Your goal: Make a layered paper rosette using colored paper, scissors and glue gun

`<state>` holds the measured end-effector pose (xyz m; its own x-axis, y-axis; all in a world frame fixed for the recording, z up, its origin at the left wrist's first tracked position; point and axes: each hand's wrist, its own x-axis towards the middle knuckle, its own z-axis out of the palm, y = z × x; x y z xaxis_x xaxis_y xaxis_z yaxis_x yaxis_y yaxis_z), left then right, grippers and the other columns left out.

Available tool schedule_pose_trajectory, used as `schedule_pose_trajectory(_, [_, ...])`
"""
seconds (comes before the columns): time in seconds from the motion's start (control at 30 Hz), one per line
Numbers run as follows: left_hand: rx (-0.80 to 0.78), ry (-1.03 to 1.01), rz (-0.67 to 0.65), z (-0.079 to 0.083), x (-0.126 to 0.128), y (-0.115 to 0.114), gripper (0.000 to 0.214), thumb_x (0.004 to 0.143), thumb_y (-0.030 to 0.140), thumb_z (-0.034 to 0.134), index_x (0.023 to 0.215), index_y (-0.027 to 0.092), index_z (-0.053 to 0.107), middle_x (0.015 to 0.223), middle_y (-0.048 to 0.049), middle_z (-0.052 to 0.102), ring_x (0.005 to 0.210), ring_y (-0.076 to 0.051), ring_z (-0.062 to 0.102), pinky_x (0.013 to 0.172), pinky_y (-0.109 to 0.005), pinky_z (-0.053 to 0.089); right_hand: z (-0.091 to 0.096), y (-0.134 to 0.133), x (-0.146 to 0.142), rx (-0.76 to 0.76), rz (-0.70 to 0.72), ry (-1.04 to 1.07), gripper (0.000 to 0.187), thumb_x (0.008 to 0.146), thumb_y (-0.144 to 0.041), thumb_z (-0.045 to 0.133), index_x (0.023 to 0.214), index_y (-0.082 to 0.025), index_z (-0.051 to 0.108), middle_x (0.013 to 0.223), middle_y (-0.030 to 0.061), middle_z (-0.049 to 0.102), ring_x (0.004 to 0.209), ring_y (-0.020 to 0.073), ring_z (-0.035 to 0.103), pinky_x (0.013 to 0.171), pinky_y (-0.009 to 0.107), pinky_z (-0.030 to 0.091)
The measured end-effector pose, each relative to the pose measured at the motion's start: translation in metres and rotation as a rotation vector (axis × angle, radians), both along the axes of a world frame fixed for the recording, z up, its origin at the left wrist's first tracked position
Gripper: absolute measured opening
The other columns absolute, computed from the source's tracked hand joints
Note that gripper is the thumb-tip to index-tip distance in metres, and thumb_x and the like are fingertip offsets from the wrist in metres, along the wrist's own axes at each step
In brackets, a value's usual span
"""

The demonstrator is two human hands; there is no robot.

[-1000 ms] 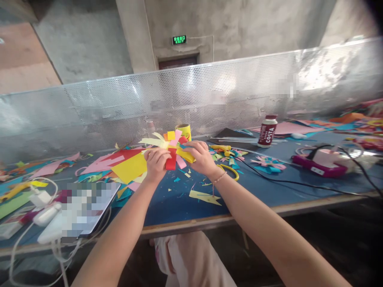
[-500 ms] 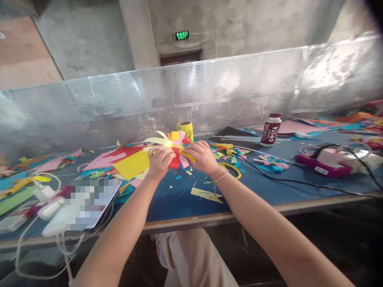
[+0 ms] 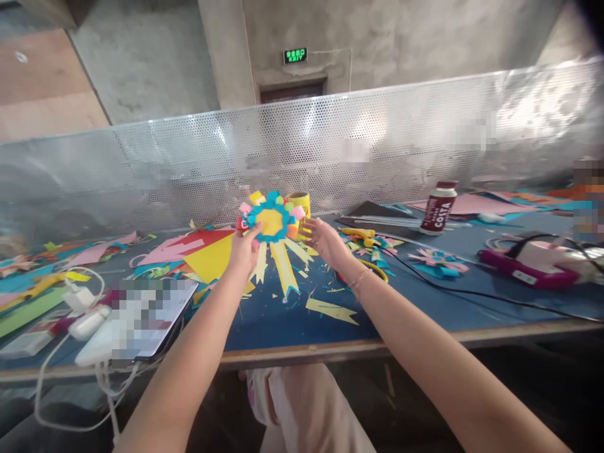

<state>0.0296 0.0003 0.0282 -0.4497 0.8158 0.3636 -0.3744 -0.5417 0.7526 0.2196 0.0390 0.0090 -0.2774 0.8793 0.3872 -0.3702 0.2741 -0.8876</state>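
A paper rosette (image 3: 270,221) is held up above the table, its yellow centre facing me. Blue fringe and multicoloured loops ring it, and pale yellow tails hang below. My left hand (image 3: 245,250) grips its left edge, thumb on the front. To its right, my right hand (image 3: 324,239) has its fingers apart, close to the rosette's edge; nothing shows in it. Behind the rosette stands a yellow tape roll (image 3: 301,204), partly covered. A notched pale yellow paper strip (image 3: 332,310) lies on the table below my right hand.
Yellow-handled scissors (image 3: 375,269) lie partly behind my right wrist. A brown bottle (image 3: 438,209) stands at the back right, near a purple power strip (image 3: 527,270) with a black cable. A tablet (image 3: 163,314) and white cables lie left. A perforated metal screen (image 3: 189,170) borders the back.
The rosette has turned so its yellow centre and tails face me. My right hand has come off the paper and opened, while my left keeps hold. The view has shifted slightly.
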Motion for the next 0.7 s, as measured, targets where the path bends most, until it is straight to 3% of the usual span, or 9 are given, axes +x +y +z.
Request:
schedule_pose_trajectory(0.1, [-0.132, -0.030, -0.095, -0.012, 0.007, 0.005, 0.035, 0.052, 0.022, 0.083, 0.080, 0.017, 0.063, 0.074, -0.0012, 0.066, 0.065, -0.012, 0.062, 0.057, -0.022, 0.046, -0.001, -0.006, -0.007, -0.162, 0.209, 0.076, 0.036, 0.072, -0.048, 0.068, 0.092, -0.020, 0.062, 0.096, 0.0060, 0.068, 0.085, 0.0167, 0.066, 0.082, 0.031, 0.053])
schedule_pose_trajectory(0.27, [-0.215, 0.002, -0.036, -0.022, 0.015, 0.007, 0.035, 0.051, 0.023, 0.084, 0.076, 0.016, 0.060, 0.053, 0.0069, 0.053, 0.037, -0.004, 0.040, 0.039, -0.020, 0.029, -0.002, -0.012, -0.015, -0.276, 0.122, 0.133, 0.024, 0.060, -0.020, 0.081, 0.075, -0.018, 0.062, 0.071, -0.0022, 0.065, 0.065, 0.0090, 0.063, 0.068, 0.020, 0.052])
schedule_pose_trajectory(0.5, [-0.180, 0.114, -0.007, -0.028, 0.010, 0.012, 0.035, 0.052, 0.028, 0.083, 0.076, 0.016, 0.060, 0.053, 0.0062, 0.054, 0.034, -0.002, 0.034, 0.036, -0.021, 0.021, -0.004, -0.006, -0.015, -0.302, 0.120, 0.136, 0.019, 0.062, -0.015, 0.077, 0.075, -0.017, 0.062, 0.070, -0.0012, 0.066, 0.063, 0.0094, 0.063, 0.066, 0.021, 0.053])
schedule_pose_trajectory(0.7, [-0.158, 0.277, 0.038, -0.031, 0.010, 0.011, 0.032, 0.054, 0.034, 0.081, 0.068, 0.016, 0.059, 0.046, 0.0067, 0.048, 0.036, -0.004, 0.037, 0.038, -0.020, 0.025, -0.006, -0.006, -0.015, -0.227, 0.103, 0.135, 0.025, 0.059, -0.011, 0.078, 0.079, -0.016, 0.064, 0.074, -0.0006, 0.067, 0.068, 0.0094, 0.063, 0.069, 0.020, 0.053])
